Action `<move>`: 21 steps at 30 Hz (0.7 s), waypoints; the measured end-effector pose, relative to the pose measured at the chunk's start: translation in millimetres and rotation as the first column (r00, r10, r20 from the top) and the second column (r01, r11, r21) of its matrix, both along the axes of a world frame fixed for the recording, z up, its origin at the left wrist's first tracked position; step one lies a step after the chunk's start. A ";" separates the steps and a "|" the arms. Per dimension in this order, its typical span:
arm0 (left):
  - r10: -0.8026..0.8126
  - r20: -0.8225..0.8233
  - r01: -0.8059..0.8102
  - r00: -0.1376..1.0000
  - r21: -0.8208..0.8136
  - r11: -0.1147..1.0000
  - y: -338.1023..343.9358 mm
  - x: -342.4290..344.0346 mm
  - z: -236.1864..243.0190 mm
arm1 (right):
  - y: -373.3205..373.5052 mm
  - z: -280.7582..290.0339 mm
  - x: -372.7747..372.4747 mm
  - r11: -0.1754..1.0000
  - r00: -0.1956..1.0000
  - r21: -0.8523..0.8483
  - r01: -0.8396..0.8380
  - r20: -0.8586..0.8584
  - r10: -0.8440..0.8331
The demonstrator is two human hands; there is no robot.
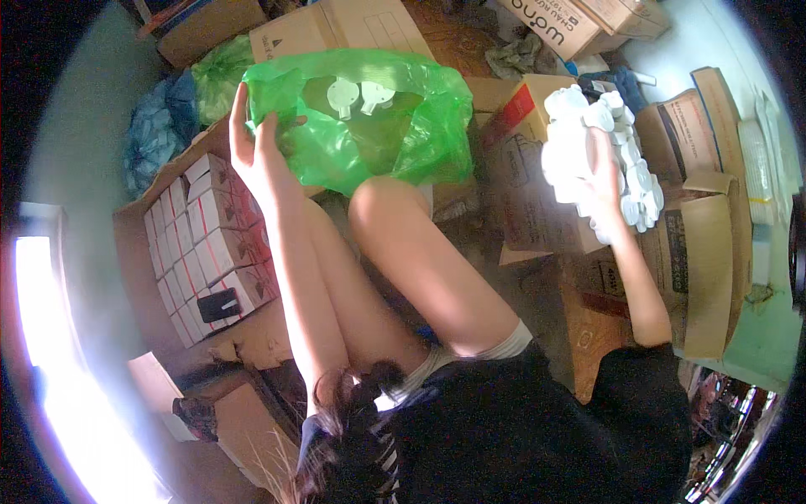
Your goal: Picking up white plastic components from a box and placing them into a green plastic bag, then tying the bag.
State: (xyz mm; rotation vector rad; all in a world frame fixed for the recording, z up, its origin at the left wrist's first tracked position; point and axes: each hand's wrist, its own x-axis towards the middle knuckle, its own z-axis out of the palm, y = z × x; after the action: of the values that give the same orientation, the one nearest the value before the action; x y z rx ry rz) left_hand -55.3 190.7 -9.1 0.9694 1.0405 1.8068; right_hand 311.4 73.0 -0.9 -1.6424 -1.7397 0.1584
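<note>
Green and thin, the plastic bag lies just past the knees with two white pieces inside, and the left hand touches its left edge with long, spread fingers; I can't tell if they pinch it, but that side could flop in if they slip. On the right, the right hand rests on a big white heap near a cardboard box, too blurry to tell if it holds any. Bumpy bits stick out there, so a quick pull might make some fall.
</note>
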 end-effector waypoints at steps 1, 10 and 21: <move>-0.023 -0.032 0.023 0.999 -0.017 1.000 4.0 5.1 -14.5 | 14.7 -24.2 -23.5 0.981 0.937 -0.174 -0.084 -0.348 0.019; 0.114 -0.199 -0.116 0.973 0.006 0.993 -5.0 -12.3 -4.0 | 223.1 -109.2 -244.8 0.783 0.926 -0.495 -0.375 -0.226 0.301; 0.134 -0.252 -0.138 0.958 0.002 0.990 -0.7 -13.9 -6.9 | 207.6 -138.9 -269.9 0.866 0.800 -0.369 -0.338 -0.597 0.058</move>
State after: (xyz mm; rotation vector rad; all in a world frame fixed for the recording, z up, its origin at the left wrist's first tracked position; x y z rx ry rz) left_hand -69.2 190.0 -16.0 1.1645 1.3037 1.8154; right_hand 41.5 280.6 -139.8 -1.4848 -1.4505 1.1360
